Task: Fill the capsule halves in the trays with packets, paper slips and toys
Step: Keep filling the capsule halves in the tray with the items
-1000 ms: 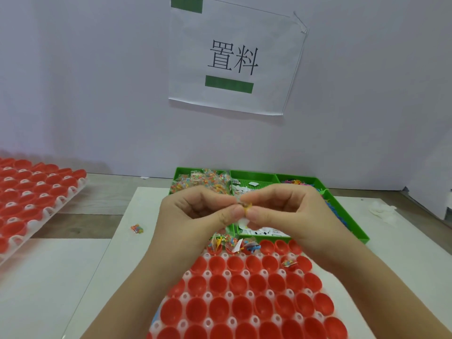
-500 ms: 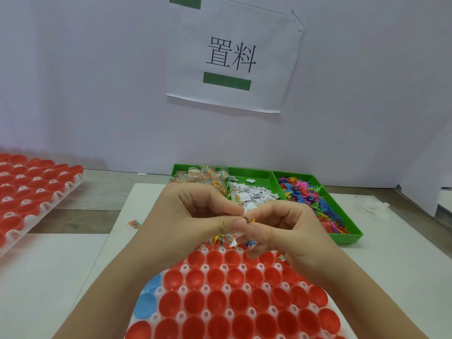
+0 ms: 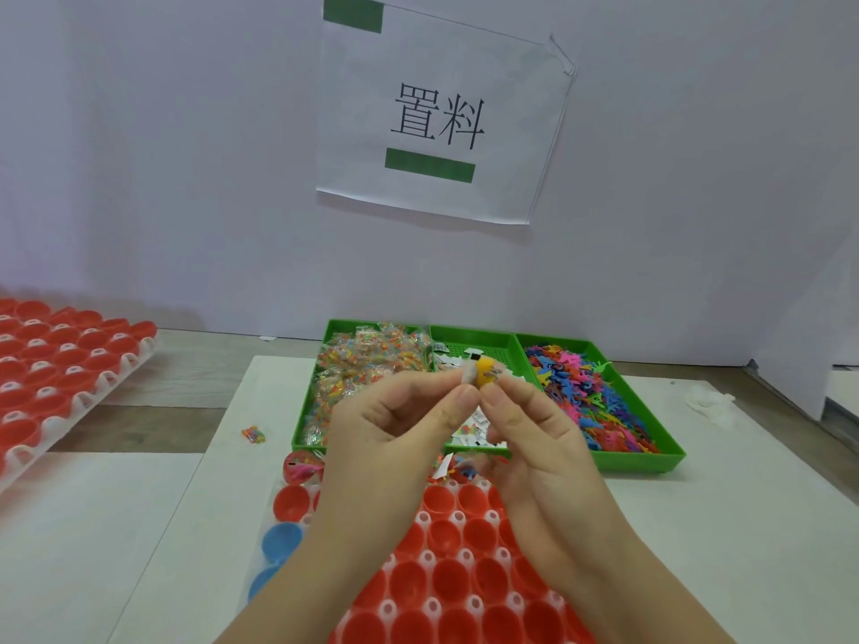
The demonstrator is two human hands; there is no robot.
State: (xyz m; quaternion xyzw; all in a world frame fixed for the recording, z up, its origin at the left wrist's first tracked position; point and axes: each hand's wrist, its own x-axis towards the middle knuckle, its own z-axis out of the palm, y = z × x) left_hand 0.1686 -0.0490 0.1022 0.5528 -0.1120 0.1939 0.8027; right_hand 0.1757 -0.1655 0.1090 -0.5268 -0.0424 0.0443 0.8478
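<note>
Two characters on sign (image 3: 441, 123): 置料; left hand (image 3: 395, 439), right hand (image 3: 534, 434) pinch toy (image 3: 485, 368).

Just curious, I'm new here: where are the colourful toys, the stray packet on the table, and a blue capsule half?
colourful toys (image 3: 590, 397), head view, middle of the pile.
stray packet (image 3: 253, 434), head view, its centre.
blue capsule half (image 3: 280, 541), head view, inside of its bowl.

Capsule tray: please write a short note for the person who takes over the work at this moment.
Left hand and right hand: fingers of both pinch one small bundle, a white slip with an orange piece, above the green bin.
Bin: packets left, paper slips middle, toys right.
Done: a few far-row halves of the near tray hold items.
To do: the other halves in view look empty.
</note>
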